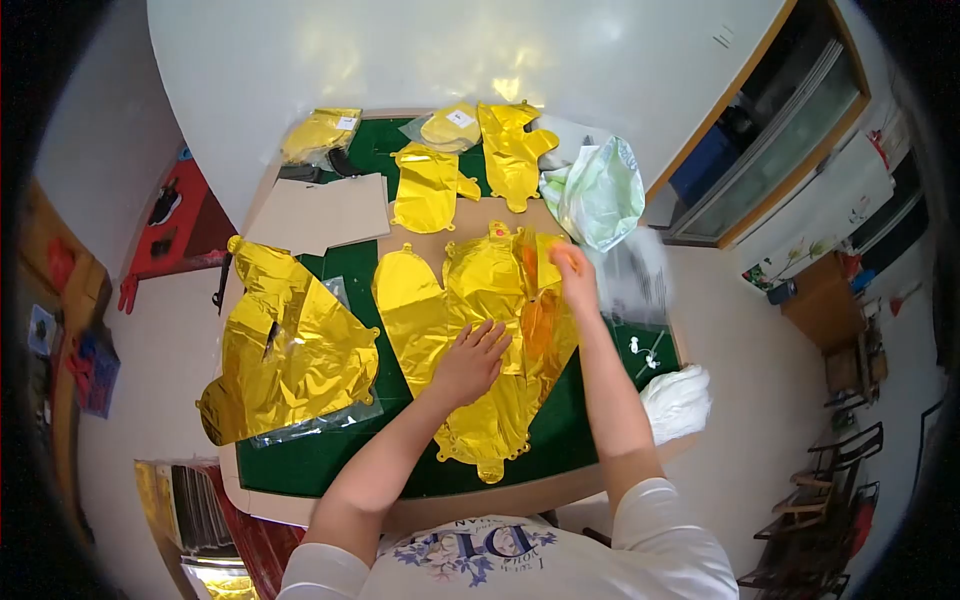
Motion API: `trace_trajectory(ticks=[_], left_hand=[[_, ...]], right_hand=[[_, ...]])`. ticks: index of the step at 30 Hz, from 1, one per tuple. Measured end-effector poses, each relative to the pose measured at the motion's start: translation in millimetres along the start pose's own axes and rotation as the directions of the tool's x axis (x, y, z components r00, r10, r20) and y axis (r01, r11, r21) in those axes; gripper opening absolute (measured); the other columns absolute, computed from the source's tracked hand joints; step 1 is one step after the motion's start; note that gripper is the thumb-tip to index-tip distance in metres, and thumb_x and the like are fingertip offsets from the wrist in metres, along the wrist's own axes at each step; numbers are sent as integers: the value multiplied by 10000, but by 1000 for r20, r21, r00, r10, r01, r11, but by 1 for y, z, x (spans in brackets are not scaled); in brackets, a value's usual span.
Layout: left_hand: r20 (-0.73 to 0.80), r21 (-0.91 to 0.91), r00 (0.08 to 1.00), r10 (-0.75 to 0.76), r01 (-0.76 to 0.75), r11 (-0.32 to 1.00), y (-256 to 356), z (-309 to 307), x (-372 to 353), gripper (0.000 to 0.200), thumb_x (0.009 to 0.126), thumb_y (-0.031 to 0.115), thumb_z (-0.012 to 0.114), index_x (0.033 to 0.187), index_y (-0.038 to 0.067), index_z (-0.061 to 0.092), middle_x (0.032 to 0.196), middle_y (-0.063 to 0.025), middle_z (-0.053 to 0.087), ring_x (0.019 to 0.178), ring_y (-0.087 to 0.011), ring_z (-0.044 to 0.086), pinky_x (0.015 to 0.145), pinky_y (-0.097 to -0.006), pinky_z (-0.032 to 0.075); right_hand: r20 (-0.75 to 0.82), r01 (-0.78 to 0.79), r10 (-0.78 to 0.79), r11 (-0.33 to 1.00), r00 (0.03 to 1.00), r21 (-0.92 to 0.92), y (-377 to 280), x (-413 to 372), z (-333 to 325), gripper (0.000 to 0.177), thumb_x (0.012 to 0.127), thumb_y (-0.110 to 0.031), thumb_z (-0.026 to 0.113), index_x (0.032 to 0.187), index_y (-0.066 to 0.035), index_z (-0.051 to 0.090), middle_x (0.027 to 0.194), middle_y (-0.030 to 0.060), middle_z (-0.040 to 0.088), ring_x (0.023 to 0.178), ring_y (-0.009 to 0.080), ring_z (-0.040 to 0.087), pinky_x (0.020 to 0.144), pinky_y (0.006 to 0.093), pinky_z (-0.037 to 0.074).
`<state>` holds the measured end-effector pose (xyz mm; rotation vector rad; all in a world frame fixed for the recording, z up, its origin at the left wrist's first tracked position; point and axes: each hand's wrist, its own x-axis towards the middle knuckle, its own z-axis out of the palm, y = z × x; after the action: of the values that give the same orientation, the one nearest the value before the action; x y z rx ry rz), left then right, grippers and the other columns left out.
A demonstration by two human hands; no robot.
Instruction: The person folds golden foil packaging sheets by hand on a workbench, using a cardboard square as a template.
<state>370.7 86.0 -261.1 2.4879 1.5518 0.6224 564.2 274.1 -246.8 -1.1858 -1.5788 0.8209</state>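
A large, flat gold foil balloon [480,280] is spread across the middle of the green table, with small tabs along its edge. My left hand [472,362] lies on it, palm down and fingers spread. At the balloon's upper right edge, my right hand [574,278] has its fingers curled and pinched on the foil. The part beside that hand reflects orange and looks creased. To the left lies another uninflated gold foil balloon [300,350], partly over a clear plastic sleeve [330,420].
Smaller gold foil balloons [425,190] and packaged ones [322,132] lie at the back. A cardboard sheet [320,212] is at back left. On the right are a pale green plastic bag [605,195], white earphones [645,350] and a white bundle [677,402].
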Motion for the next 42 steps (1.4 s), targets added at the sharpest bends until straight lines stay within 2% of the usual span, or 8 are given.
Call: trace_trajectory(ticks=[2, 10, 13, 16, 19, 24, 36, 42], left_hand=[[-9, 1, 1000, 6, -6, 1000, -1, -1, 0, 439, 939, 243, 448, 1347, 79, 456, 1444, -111, 399, 1377, -282, 310, 1135, -466, 232], [-32, -3, 999, 23, -23, 1000, 1, -3, 0, 426, 941, 213, 461, 1342, 69, 447, 1433, -126, 399, 1353, -303, 339, 1111, -473, 265], [-37, -10, 999, 21, -21, 1000, 0, -1, 0, 420, 938, 211, 466, 1331, 64, 457, 1426, -127, 406, 1350, -303, 344, 1111, -473, 265], [-49, -19, 999, 24, -25, 1000, 0, -1, 1, 419, 936, 214, 468, 1326, 63, 466, 1423, -127, 412, 1349, -303, 344, 1111, -471, 264], [41, 10, 999, 14, -15, 1000, 3, -10, 2, 424, 938, 220, 466, 1333, 67, 466, 1423, -126, 413, 1350, -300, 341, 1110, -467, 265], [16, -9, 1000, 0, 0, 1000, 0, -3, 1, 430, 948, 229, 450, 1348, 74, 456, 1437, -121, 403, 1361, -296, 327, 1119, -462, 251], [0, 6, 1000, 6, -6, 1000, 1, 0, -1, 430, 953, 230, 443, 1355, 79, 441, 1442, -116, 398, 1363, -289, 326, 1130, -452, 236], [-1, 32, 1000, 12, -12, 999, -2, 0, 2, 438, 956, 255, 423, 1360, 84, 435, 1458, -106, 380, 1378, -276, 305, 1140, -456, 217]], right_hand=[[-106, 26, -65, 943, 992, -332, 4, -24, 6, 414, 858, -213, 680, 1165, 20, 531, 1015, 125, 642, 906, 230, 625, 782, 313, 490], [12, -58, 75, 853, 997, -519, -46, -49, 39, 925, 734, -142, 756, 1477, -127, 205, 1226, 210, 552, 1138, 387, 509, 940, 471, 407], [1, -86, 98, 886, 995, -455, -63, -46, 49, 878, 721, -48, 707, 1466, -104, 246, 1171, 229, 571, 1066, 407, 545, 868, 431, 460], [273, 273, -95, 605, 957, -748, -62, -43, 56, 881, 699, -6, 672, 1471, -144, 271, 1164, 180, 566, 1060, 361, 540, 911, 449, 423], [472, 602, -380, 581, 796, -548, -62, -56, 61, 840, 700, 31, 603, 1463, -154, 305, 1155, 176, 553, 1039, 347, 539, 900, 439, 431], [222, 330, -274, 901, 936, -282, -57, -64, 50, 589, 900, -74, 514, 1437, 5, 286, 1351, 224, 462, 1266, 384, 419, 1069, 446, 318], [455, 409, -79, 593, 887, -694, -22, -29, 72, 538, 955, -295, 476, 1429, -86, 329, 1494, 126, 322, 1391, 280, 285, 1099, 518, 260], [377, 461, -270, 594, 886, -659, -20, -12, 60, 500, 936, -295, 516, 1331, -1, 431, 1275, 246, 516, 1143, 412, 499, 990, 457, 381]])
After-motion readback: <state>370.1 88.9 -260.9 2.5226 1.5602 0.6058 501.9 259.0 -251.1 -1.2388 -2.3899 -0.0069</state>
